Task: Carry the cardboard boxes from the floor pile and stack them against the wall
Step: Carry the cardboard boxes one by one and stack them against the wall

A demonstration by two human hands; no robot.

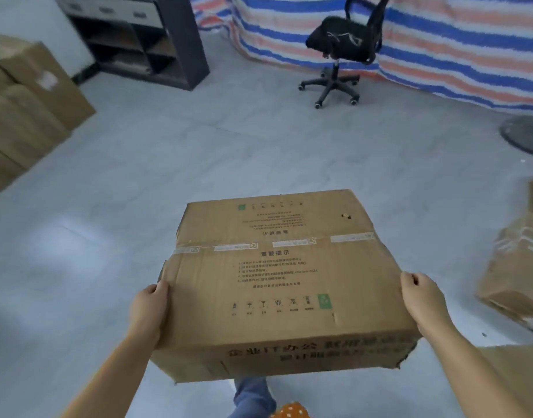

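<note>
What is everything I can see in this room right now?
carried box: one, brown, held above the floor, centre
stacked boxes: several, brown, left by the wall
boxes at right: at least two, brown, on the floor
office chair: one, black, far centre
shelf unit: one, dark, back left
tarp: one, blue, orange and white stripes, back
left hand: grips the box's left edge
right hand: grips its right edge

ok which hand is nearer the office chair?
Right. The right hand grips the carried box on the office chair's side; the left hand grips the opposite side, farther away.
</note>
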